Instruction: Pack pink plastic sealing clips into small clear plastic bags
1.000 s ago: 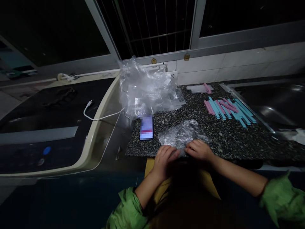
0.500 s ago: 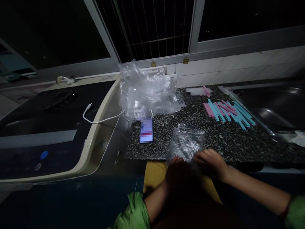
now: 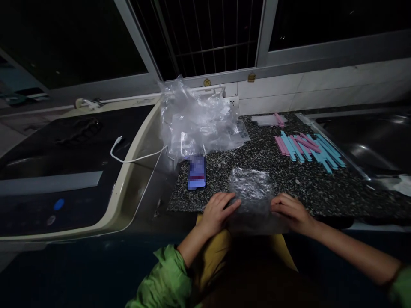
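A crinkled clear plastic bag [image 3: 250, 188] lies at the front edge of the speckled counter, its near end reaching over the edge. My left hand [image 3: 220, 211] has its thumb and fingers on the bag's left side, apparently gripping the edge. On the opposite side, my right hand [image 3: 292, 211] is closed with its fingertips on the bag's right edge. The bag looks flat, and whether anything is inside cannot be made out. Beyond it to the left, a phone [image 3: 196, 173] with a lit screen rests on the counter.
Behind the phone is a heap of clear plastic bags [image 3: 202, 124]. Blue and pink strips [image 3: 308, 149] lie to the right, near a metal sink [image 3: 379, 145]. A white cable [image 3: 138, 160] trails over the washing machine [image 3: 118, 196] at left.
My left hand has moved left and up onto the bag's left side, its fingers now showing. My right hand has shifted slightly right. The bag lies flatter, and the phone screen has dimmed.
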`<state>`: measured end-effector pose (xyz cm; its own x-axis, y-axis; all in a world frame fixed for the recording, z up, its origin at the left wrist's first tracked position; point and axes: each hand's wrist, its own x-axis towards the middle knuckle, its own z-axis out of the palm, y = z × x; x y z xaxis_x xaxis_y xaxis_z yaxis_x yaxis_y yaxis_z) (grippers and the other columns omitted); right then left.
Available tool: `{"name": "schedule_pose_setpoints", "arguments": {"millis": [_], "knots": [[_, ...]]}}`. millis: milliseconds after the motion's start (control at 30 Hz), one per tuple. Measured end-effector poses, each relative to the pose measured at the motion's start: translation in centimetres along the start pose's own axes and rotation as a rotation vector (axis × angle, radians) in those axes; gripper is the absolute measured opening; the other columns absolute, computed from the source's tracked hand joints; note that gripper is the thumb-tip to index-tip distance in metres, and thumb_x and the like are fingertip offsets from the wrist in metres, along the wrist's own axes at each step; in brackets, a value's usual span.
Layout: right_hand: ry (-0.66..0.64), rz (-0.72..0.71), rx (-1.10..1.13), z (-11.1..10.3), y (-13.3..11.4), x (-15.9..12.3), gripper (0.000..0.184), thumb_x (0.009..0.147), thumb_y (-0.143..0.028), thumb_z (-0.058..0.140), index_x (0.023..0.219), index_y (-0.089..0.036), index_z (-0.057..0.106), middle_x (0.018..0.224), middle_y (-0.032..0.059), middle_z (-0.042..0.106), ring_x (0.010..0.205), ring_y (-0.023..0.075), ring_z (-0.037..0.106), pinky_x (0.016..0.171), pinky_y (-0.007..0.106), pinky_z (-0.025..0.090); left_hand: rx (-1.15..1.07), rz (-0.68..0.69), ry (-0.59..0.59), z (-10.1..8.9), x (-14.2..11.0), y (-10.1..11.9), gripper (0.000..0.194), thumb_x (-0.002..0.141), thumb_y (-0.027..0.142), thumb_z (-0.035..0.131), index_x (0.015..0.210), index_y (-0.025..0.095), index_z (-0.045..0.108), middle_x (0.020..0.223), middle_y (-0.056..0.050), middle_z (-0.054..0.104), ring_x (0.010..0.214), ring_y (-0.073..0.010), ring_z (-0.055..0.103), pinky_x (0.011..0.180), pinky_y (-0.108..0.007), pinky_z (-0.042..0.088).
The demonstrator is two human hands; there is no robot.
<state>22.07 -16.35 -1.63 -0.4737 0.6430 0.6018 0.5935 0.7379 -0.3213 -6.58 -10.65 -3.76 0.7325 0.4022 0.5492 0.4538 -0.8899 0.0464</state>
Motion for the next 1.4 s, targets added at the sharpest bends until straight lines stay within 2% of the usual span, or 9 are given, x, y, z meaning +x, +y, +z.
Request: {"name": "schedule_pose_setpoints", "arguments": {"millis": [133, 233, 400, 567, 700, 900, 1100, 1200, 1400], "knots": [[-0.063, 0.031, -0.074, 0.2, 0.4, 0.3, 0.017, 0.086, -0.019, 0.048, 0.095, -0.021, 0.061, 0.084, 0.0063, 0.063, 0.077, 0.0155, 0.057, 0.065, 0.029, 0.047, -0.07, -0.006, 0.021, 0.2, 0.0, 0.2, 0.024, 0.085, 0.015, 0.046, 0.101, 0.02, 0.063, 0.111, -0.01, 0.063, 0.105, -0.0208, 0.051, 0.089, -0.04, 0.043], [-0.115, 0.051, -0.173, -0.2, 0.9, 1.0, 0.016, 0.086, -0.021, 0.05, 0.096, -0.021, 0.063, 0.089, 0.0076, 0.064, 0.081, 0.0167, 0.057, 0.068, 0.03, 0.048, -0.131, -0.053, -0.063, -0.8, -0.1, -0.4, 0.026, 0.082, 0.02, 0.05, 0.106, 0.02, 0.062, 0.11, -0.01, 0.062, 0.105, -0.0215, 0.052, 0.091, -0.041, 0.043], [-0.193, 0.032, -0.195, 0.0, 1.4, 2.4, 0.017, 0.087, -0.02, 0.048, 0.082, -0.021, 0.064, 0.084, 0.0058, 0.065, 0.078, 0.0164, 0.057, 0.068, 0.031, 0.047, -0.016, -0.385, -0.168, -2.5, 0.9, -3.7, 0.088, 0.062, 0.054, 0.07, 0.135, 0.019, 0.037, 0.134, -0.018, 0.043, 0.124, -0.0337, 0.039, 0.104, -0.06, 0.022], [-0.196, 0.026, -0.195, 0.3, 2.0, 2.7, 0.017, 0.087, -0.021, 0.048, 0.082, -0.02, 0.064, 0.084, 0.0062, 0.065, 0.078, 0.0167, 0.056, 0.067, 0.031, 0.046, 0.047, -0.456, -0.274, -3.2, 2.1, -7.1, 0.097, 0.055, 0.062, 0.07, 0.137, 0.023, 0.035, 0.138, -0.02, 0.038, 0.128, -0.0361, 0.036, 0.104, -0.066, 0.01], [-0.18, 0.035, -0.169, 0.1, 2.1, 2.6, 0.015, 0.086, -0.02, 0.049, 0.083, -0.02, 0.064, 0.083, 0.0065, 0.065, 0.078, 0.0167, 0.056, 0.067, 0.031, 0.047, -0.013, -0.311, -0.292, -3.4, 2.0, -6.3, 0.093, 0.058, 0.061, 0.069, 0.135, 0.021, 0.038, 0.136, -0.018, 0.041, 0.128, -0.0335, 0.036, 0.107, -0.062, 0.01], [-0.174, 0.085, -0.046, 0.0, 2.3, 2.8, 0.017, 0.086, -0.019, 0.048, 0.082, -0.021, 0.065, 0.083, 0.0064, 0.066, 0.079, 0.0166, 0.057, 0.068, 0.032, 0.048, -0.148, -0.187, -0.301, -3.1, 1.5, -3.9, 0.075, 0.07, 0.041, 0.068, 0.136, 0.024, 0.038, 0.138, -0.013, 0.041, 0.127, -0.0291, 0.038, 0.105, -0.05, 0.03], [-0.153, 0.134, 0.036, 0.0, 2.6, 2.5, 0.016, 0.086, -0.021, 0.049, 0.082, -0.021, 0.065, 0.083, 0.0069, 0.066, 0.081, 0.0173, 0.059, 0.07, 0.033, 0.049, -0.194, -0.099, -0.203, -1.8, 1.8, -2.9, 0.032, 0.081, 0.029, 0.055, 0.112, 0.023, 0.061, 0.126, -0.011, 0.054, 0.117, -0.0248, 0.047, 0.098, -0.045, 0.039], [-0.151, 0.152, 0.02, -0.1, 2.7, 2.2, 0.015, 0.085, -0.022, 0.051, 0.083, -0.02, 0.065, 0.084, 0.007, 0.067, 0.08, 0.0172, 0.059, 0.07, 0.033, 0.049, -0.222, -0.125, -0.148, -1.3, 1.9, -2.5, 0.02, 0.083, 0.026, 0.053, 0.095, 0.021, 0.068, 0.117, -0.009, 0.06, 0.11, -0.0238, 0.051, 0.093, -0.043, 0.043], [-0.12, 0.239, 0.05, -0.2, 2.9, 2.4, 0.016, 0.085, -0.024, 0.049, 0.079, -0.02, 0.064, 0.08, 0.0062, 0.068, 0.078, 0.0176, 0.061, 0.071, 0.033, 0.05, -0.398, -0.295, -0.082, -0.7, 2.5, -2.4, 0.016, 0.078, 0.016, 0.054, 0.085, 0.018, 0.068, 0.091, -0.007, 0.067, 0.088, -0.0188, 0.057, 0.078, -0.034, 0.048]]}}
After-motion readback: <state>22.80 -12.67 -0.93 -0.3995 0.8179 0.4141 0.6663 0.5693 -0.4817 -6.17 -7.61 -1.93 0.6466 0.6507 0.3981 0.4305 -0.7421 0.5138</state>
